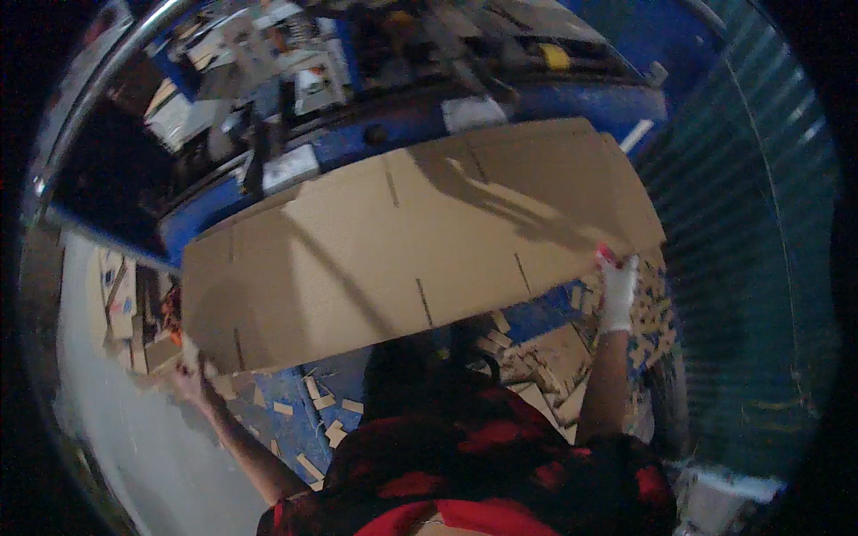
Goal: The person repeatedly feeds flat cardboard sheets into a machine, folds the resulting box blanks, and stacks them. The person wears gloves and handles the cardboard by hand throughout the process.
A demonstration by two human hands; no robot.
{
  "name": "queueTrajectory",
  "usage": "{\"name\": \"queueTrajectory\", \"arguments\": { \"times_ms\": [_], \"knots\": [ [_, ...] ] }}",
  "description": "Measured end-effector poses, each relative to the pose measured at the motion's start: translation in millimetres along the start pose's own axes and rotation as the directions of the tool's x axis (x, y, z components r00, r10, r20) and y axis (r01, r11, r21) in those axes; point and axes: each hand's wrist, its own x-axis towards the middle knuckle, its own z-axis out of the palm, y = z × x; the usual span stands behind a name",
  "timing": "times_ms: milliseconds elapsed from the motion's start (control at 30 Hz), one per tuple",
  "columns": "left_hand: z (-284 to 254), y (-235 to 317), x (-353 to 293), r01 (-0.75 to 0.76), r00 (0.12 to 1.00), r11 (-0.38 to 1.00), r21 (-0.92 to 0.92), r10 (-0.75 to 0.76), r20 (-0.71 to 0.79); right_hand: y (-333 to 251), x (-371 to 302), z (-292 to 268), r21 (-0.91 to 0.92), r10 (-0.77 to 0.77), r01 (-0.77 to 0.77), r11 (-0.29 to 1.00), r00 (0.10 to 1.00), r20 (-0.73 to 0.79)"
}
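Observation:
A long flat cardboard sheet [357, 250] with several dark slots along its long edges spans the space in front of me. My left hand [192, 380] is closed on its near left corner, bare and a little blurred. At the near right corner my right hand [618, 281], in a white glove with pink at the fingertips, grips the sheet. The sheet's far edge lies against or over the front of a blue machine [554, 103]; I cannot tell whether it rests there. Shadows fall across the cardboard.
Cardboard scraps [554, 366] litter the blue surface below the sheet, thickest at the right. More cardboard pieces [130, 308] are stacked at the left beside grey floor [170, 464]. A green corrugated wall [760, 268] rises on the right. A metal pipe [107, 80] curves at the far left.

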Motion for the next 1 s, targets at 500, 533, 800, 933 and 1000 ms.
{"name": "queueTrajectory", "arguments": {
  "times_ms": [500, 533, 800, 933, 1000],
  "knots": [
    [17, -54, 13, 0.327, 0.915, 0.660, -0.677, -0.043, 0.400, -6, 35, -17, 0.558, 0.146, -0.001, 0.830, 0.966, -0.215],
    [7, -68, 21, 0.233, 0.933, 0.737, -0.635, 0.014, 0.359, -5, 47, -29, 0.579, 0.168, -0.012, 0.815, 0.962, -0.215],
    [-36, -130, 68, 0.529, 0.849, 0.496, -0.689, -0.320, 0.421, 59, 120, -93, 0.587, 0.184, -0.284, 0.758, 0.957, 0.226],
    [-43, -150, 85, 0.312, 0.930, 0.740, -0.596, -0.109, 0.351, 61, 133, -120, 0.454, 0.262, -0.107, 0.885, 0.920, -0.293],
    [-48, -157, 90, 0.297, 0.934, 0.776, -0.557, -0.116, 0.337, 48, 135, -121, -0.442, -0.156, -0.266, 0.857, 0.683, -0.714]
  ]
}}
